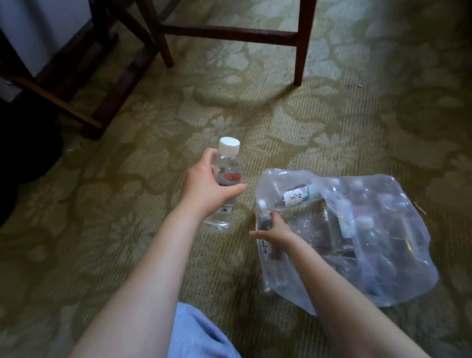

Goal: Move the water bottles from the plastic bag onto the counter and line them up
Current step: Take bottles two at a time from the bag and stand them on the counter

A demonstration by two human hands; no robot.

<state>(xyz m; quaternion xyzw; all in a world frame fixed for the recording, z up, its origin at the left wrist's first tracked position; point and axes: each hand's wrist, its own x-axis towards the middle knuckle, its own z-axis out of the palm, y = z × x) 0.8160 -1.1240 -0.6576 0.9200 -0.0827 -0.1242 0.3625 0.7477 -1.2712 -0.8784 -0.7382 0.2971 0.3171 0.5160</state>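
A clear water bottle (227, 179) with a white cap stands upright on the patterned carpet, and my left hand (207, 184) grips its middle from the left. To its right lies a clear plastic bag (372, 289) holding several more bottles, blurred through the film. My right hand (275, 231) reaches into the bag's left opening and grips a dark-labelled bottle (265, 220) with a white cap just below its neck. Another bottle (297, 194) lies on its side at the bag's top.
Dark wooden chair legs (301, 40) and a crossbar stand at the back. More wooden furniture (73, 85) fills the upper left, with a dark shape (19, 149) beside it. My knee in blue fabric (197, 341) is at the bottom. No counter is in view.
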